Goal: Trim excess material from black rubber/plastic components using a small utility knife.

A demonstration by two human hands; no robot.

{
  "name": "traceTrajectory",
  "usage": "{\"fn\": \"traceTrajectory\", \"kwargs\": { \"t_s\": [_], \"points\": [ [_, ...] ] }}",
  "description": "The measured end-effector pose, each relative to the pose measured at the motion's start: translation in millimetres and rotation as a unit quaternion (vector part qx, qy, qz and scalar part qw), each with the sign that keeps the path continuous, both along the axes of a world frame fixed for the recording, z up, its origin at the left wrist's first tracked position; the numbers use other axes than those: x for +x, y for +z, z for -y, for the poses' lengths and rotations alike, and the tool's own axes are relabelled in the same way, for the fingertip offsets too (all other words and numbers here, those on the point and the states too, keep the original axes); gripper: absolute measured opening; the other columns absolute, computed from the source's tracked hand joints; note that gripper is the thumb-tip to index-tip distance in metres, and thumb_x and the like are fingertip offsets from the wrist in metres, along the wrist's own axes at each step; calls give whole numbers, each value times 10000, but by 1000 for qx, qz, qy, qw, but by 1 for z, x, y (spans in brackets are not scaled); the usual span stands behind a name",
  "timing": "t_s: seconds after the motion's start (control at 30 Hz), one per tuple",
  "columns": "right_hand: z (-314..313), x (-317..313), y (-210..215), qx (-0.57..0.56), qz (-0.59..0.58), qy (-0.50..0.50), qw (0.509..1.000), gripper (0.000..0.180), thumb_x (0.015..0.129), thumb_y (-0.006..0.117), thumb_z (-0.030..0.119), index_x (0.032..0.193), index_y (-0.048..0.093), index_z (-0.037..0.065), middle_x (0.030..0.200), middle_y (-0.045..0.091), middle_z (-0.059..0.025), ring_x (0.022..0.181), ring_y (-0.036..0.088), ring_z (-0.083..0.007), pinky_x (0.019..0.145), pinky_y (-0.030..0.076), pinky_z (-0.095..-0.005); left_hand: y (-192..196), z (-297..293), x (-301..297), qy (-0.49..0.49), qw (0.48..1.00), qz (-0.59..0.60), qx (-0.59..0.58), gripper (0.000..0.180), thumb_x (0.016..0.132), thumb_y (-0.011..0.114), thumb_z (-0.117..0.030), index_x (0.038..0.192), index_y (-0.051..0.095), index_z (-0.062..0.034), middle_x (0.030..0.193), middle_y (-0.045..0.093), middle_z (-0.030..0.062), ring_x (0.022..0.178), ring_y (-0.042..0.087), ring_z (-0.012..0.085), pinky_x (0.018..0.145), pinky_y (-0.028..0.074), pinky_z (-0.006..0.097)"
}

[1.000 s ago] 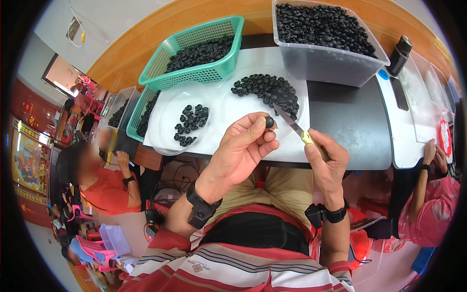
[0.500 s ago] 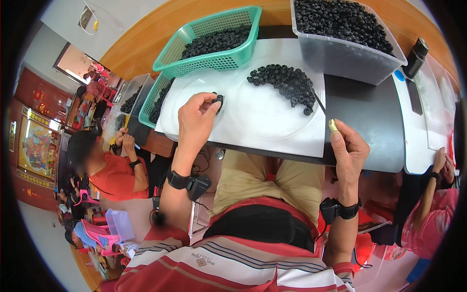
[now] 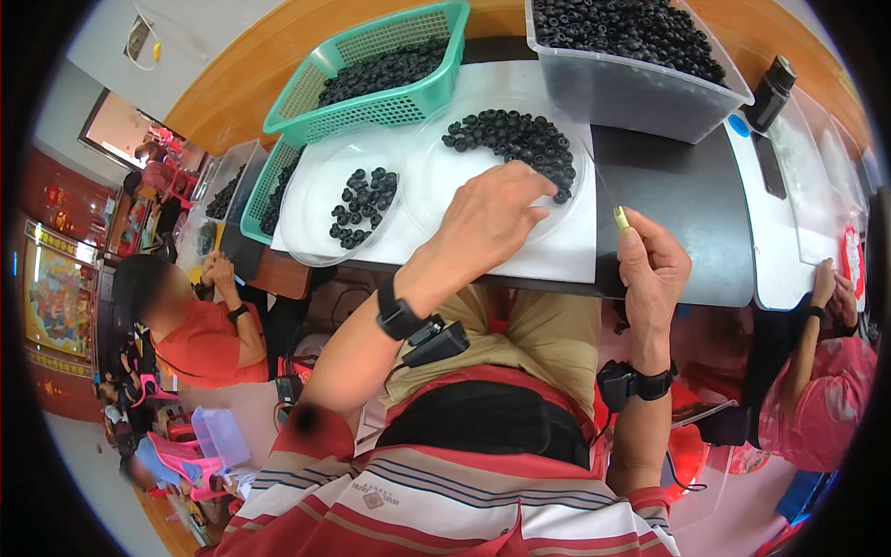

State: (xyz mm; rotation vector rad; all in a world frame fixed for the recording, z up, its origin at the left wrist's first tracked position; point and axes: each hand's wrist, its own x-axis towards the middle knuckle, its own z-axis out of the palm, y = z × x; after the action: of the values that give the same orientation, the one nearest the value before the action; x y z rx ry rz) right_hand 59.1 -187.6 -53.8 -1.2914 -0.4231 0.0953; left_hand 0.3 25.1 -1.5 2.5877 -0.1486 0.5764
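Note:
My left hand (image 3: 499,215) reaches across over the right clear round plate (image 3: 432,209). Its thumb and forefinger are apart, close to the lower end of a curved heap of small black ring-like parts (image 3: 510,135); nothing shows between them. At the table's front edge my right hand (image 3: 655,265) pinches the yellowish handle (image 3: 621,217) of a thin pick, whose fine shaft points up toward the heap. Several loose black parts lie in the left clear plate (image 3: 299,227).
Black parts fill a green basket (image 3: 371,113) and a translucent bin (image 3: 640,97) at the back. A dark bottle (image 3: 772,95) and a phone (image 3: 769,167) are at the right. People sit on both sides: a red-shirted person (image 3: 213,339) left, pink-sleeved arms right.
My left hand has moved from the left plate, where it held a black part, rightward to the heap on the right plate. My right hand keeps its hold on the pick.

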Motion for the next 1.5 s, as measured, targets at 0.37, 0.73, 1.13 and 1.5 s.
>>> {"fn": "traceTrajectory", "kwargs": {
  "t_s": [0.37, 0.73, 1.13, 1.5],
  "points": [
    [0, -6, 7, 11, -6, 10, 1000, 291, 892, 700, 111, 1124, 651, -57, 939, 673, -49, 804, 598, -73, 710, 467, -193, 0, 6, 25, -3, 994, -113, 1, 258, 789, 667, -127, 1022, 682, -19, 899, 660, 140, 771, 636, 299, 707, 507, 385],
    [0, -6, 7, 7, -3, 9, 1000, 291, 892, 699, 113, 1122, 651, -59, 947, 676, -55, 823, 605, -81, 728, 473, -201, 11, 4, 11, -28, 948, -156, -277, 215, 796, 693, -35, 1009, 681, -8, 901, 659, 38, 801, 637, 111, 714, 513, 245],
    [0, -6, 7, 14, -11, 11, 1000, 288, 883, 705, 99, 1119, 654, -57, 941, 673, -45, 824, 603, -78, 731, 471, -203, 17, 1, 7, -49, 775, -186, -602, 263, 864, 692, -42, 1112, 623, 13, 968, 642, 71, 910, 677, 172, 801, 589, 292],
    [-6, -11, 8, -6, 24, 3, 1000, 287, 860, 735, 133, 1091, 678, -27, 918, 672, -34, 798, 587, -75, 702, 454, -209, 11, 2, 2, -83, 615, -150, -770, 228, 899, 650, -57, 1116, 586, -29, 1041, 640, 89, 1015, 652, 231, 899, 567, 338]
  ]
}}
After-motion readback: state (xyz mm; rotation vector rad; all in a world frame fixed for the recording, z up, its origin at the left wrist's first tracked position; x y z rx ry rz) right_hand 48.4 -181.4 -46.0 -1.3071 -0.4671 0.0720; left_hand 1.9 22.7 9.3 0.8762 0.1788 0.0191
